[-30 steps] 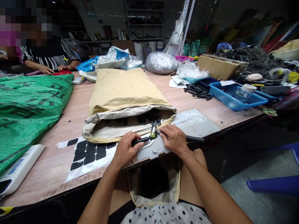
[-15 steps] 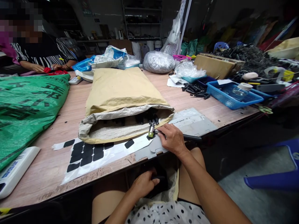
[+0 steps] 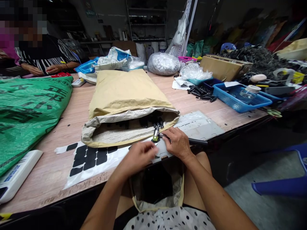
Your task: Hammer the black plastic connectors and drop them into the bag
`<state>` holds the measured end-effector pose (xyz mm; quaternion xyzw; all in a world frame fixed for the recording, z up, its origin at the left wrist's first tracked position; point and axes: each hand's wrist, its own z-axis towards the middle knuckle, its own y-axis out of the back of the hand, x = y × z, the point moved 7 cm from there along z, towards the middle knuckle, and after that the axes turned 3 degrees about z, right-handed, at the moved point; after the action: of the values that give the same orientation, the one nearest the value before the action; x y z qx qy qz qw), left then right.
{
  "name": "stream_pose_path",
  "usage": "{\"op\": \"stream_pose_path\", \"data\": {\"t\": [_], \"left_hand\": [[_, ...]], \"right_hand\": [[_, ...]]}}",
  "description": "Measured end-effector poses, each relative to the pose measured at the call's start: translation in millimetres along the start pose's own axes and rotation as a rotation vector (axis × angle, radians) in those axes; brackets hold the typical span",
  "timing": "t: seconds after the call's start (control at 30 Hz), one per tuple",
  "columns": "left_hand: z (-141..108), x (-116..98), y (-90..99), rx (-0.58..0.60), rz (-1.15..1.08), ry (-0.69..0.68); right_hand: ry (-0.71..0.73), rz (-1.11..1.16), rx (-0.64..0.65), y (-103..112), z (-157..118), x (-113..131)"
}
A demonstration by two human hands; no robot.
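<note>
My right hand [image 3: 177, 142] is closed round a small hammer [image 3: 155, 134] with a silver head and a yellow-green face. Its dark handle sticks out to the right beyond my palm. The head rests at the mouth of a tan sack [image 3: 129, 89] lying on the table, with black parts [image 3: 157, 122] inside. My left hand [image 3: 141, 156] is over the table's front edge, left of the hammer. Motion smears its fingers, and anything in them cannot be made out. Under it lies a white sheet with black square stickers [image 3: 90, 158]. An open sack [image 3: 181, 188] with dark contents sits between my knees.
A green sack [image 3: 31, 108] and a white device [image 3: 20, 175] lie at left. A grey board [image 3: 199, 123] is under my right hand's side. Blue basket [image 3: 242, 99], black parts and a cardboard box [image 3: 224, 67] are at right. A person [image 3: 45, 57] sits across the table.
My left hand has risen from the sack between my knees to the table edge near the hammer. My right hand stays in place. The person opposite no longer shows a red item in hand.
</note>
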<state>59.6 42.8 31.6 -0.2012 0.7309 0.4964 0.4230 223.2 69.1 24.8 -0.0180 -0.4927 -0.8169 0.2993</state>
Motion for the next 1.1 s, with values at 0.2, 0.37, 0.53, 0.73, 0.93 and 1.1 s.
{"op": "stream_pose_path", "data": {"t": [0.2, 0.37, 0.53, 0.73, 0.93, 1.1], "left_hand": [[59, 38, 88.3, -0.621, 0.465, 0.468], [74, 45, 86.6, -0.567, 0.504, 0.589], [57, 50, 87.1, -0.516, 0.501, 0.481], [15, 43, 82.4, -0.549, 0.404, 0.072], [-10, 38, 58.1, -0.423, 0.428, -0.084], [-7, 35, 43.3, -0.417, 0.426, -0.095]], "right_hand": [[0.007, 0.012, -0.01, -1, 1, -2], [0.014, 0.014, -0.017, -1, 1, -3], [0.004, 0.011, -0.029, 1, -1, -2], [0.001, 0.009, -0.032, 1, 0, -1], [0.024, 0.037, -0.073, 3, -2, -1], [0.065, 0.061, -0.161, 10, -8, 0]]}}
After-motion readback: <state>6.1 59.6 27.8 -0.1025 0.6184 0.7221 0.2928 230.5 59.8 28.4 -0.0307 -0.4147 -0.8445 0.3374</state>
